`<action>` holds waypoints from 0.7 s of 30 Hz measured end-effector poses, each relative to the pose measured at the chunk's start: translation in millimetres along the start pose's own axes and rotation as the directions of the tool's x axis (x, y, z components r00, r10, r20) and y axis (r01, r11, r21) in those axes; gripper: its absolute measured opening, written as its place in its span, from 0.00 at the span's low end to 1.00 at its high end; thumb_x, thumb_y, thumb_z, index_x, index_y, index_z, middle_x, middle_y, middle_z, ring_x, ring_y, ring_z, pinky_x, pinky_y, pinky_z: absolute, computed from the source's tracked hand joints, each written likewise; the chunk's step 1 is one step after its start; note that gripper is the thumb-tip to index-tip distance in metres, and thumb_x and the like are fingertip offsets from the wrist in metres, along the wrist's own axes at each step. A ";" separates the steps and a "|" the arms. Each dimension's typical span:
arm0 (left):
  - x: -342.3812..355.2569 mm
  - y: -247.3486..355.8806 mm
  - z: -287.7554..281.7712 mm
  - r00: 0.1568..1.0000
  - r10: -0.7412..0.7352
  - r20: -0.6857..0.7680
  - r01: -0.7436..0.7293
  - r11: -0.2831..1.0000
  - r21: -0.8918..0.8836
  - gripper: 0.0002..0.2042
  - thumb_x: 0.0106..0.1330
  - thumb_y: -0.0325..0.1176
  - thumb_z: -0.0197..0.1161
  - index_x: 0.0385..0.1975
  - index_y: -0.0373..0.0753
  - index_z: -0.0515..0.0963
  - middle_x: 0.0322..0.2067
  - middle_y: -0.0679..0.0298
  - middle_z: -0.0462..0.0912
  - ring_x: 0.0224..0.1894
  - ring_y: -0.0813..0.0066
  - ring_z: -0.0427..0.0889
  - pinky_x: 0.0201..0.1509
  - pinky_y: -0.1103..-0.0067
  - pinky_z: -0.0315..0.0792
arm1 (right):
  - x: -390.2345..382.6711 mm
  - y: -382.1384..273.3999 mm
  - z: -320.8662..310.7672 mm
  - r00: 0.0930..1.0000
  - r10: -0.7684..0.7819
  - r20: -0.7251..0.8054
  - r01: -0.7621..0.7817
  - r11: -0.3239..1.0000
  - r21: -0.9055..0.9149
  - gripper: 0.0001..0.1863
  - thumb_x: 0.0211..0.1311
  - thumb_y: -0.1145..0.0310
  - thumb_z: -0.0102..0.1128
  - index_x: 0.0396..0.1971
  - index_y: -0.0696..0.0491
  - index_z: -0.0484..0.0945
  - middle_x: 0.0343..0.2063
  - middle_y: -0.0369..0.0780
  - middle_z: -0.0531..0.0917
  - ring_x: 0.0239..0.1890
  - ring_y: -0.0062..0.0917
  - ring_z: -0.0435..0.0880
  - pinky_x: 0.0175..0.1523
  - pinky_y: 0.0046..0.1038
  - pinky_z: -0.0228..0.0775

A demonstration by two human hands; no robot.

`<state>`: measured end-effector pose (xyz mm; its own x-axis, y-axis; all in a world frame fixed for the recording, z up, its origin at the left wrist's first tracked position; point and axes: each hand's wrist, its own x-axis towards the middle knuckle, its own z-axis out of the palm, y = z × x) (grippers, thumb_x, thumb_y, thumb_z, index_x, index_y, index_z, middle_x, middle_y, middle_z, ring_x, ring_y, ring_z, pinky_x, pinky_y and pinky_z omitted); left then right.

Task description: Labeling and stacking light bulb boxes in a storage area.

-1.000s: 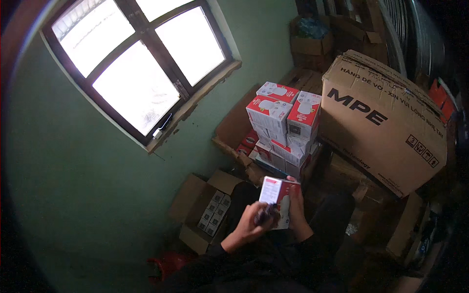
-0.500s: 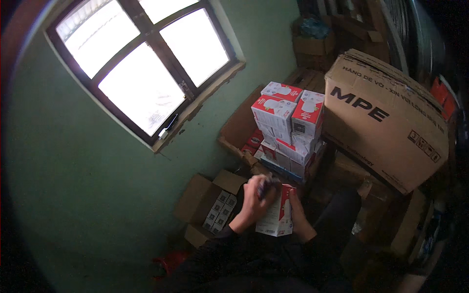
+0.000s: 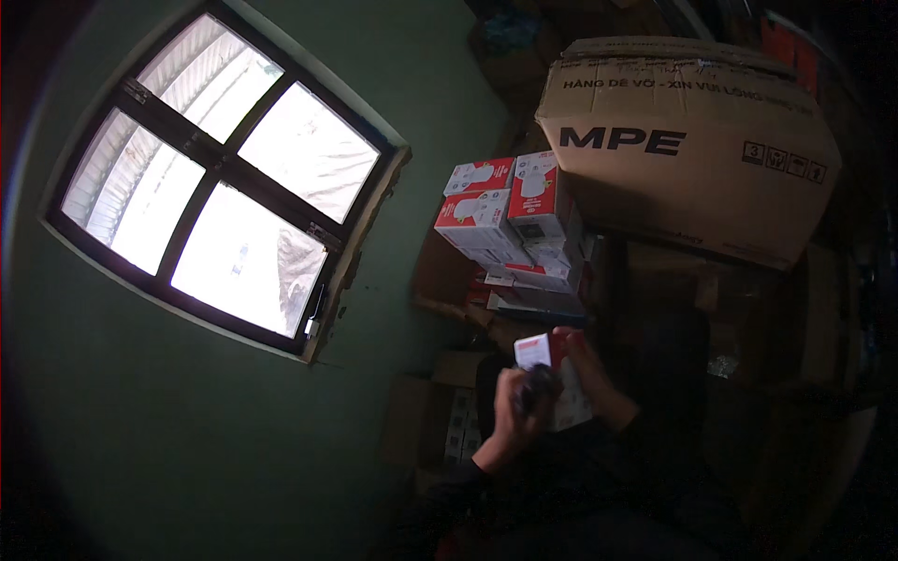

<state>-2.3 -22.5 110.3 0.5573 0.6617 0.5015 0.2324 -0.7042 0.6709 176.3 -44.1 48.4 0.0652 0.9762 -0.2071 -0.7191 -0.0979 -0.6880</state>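
Note:
My left hand (image 3: 505, 421) is closed around a small dark rounded object (image 3: 536, 389), too dim and smeared for me to tell its kind. That object is in front of a red and white light bulb box (image 3: 532, 351), hiding part of it. My right hand (image 3: 597, 381) grips the box from its right side, fingers over the upper edge. The box is tilted, with a white end face showing toward the top. Just beyond my hands rises a stack of similar red and white bulb boxes (image 3: 479, 222).
A large brown carton (image 3: 687, 192) stands at the back right. Low on the left, an opened carton (image 3: 412, 421) holds several small white boxes (image 3: 460, 421). A green wall (image 3: 187, 430) with a dark-framed window (image 3: 221, 164) runs along the left.
The view has turned and darkened. The held box has been tipped so its white end shows, and my left hand with the dark object has moved lower against it.

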 end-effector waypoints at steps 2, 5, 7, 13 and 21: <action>2.0 0.3 2.7 0.996 0.009 0.085 -0.008 1.000 -0.005 0.13 0.69 0.25 0.65 0.49 0.38 0.69 0.39 0.56 0.74 0.40 0.64 0.76 0.46 0.68 0.73 | -0.7 1.6 0.0 0.996 -0.080 -0.032 0.082 0.994 0.069 0.27 0.81 0.43 0.53 0.68 0.46 0.71 0.54 0.35 0.81 0.53 0.18 0.82 0.58 0.26 0.76; 6.2 -3.3 4.5 0.953 -0.300 -0.028 0.282 0.921 -0.270 0.10 0.72 0.25 0.63 0.49 0.37 0.73 0.43 0.55 0.76 0.43 0.62 0.78 0.46 0.69 0.73 | -2.3 2.9 2.9 0.998 -0.057 0.014 0.057 0.997 -0.049 0.26 0.82 0.44 0.52 0.68 0.45 0.71 0.54 0.35 0.81 0.53 0.19 0.81 0.59 0.27 0.76; 7.9 -7.1 4.8 0.852 -0.436 -0.290 0.405 0.900 -0.164 0.09 0.73 0.24 0.63 0.49 0.37 0.75 0.42 0.55 0.76 0.42 0.60 0.78 0.44 0.67 0.72 | -4.4 2.7 6.4 0.999 0.019 -0.027 -0.021 0.995 -0.098 0.25 0.83 0.46 0.51 0.68 0.46 0.71 0.55 0.35 0.80 0.55 0.20 0.80 0.60 0.29 0.75; 3.8 -10.0 3.0 0.974 0.202 0.100 -0.204 0.979 0.007 0.13 0.73 0.34 0.60 0.53 0.36 0.71 0.40 0.53 0.79 0.40 0.58 0.75 0.45 0.61 0.72 | 0.6 -2.7 -0.7 0.978 -0.106 -0.180 0.099 0.994 -0.048 0.24 0.82 0.46 0.53 0.64 0.47 0.74 0.53 0.35 0.81 0.53 0.20 0.81 0.58 0.29 0.76; 3.0 -1.7 -2.0 0.977 0.206 0.051 -0.198 0.797 0.570 0.17 0.65 0.23 0.63 0.53 0.32 0.73 0.48 0.47 0.74 0.57 0.46 0.69 0.58 0.54 0.68 | 13.9 14.2 -1.1 0.994 -0.036 -0.101 0.018 0.986 -0.166 0.22 0.81 0.47 0.55 0.61 0.47 0.76 0.52 0.34 0.82 0.52 0.18 0.81 0.57 0.27 0.76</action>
<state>-2.6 -18.8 111.7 0.6330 0.4886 0.6004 0.5298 -0.8390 0.1242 167.7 -32.1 34.9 0.1604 0.9544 -0.2517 -0.5933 -0.1106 -0.7973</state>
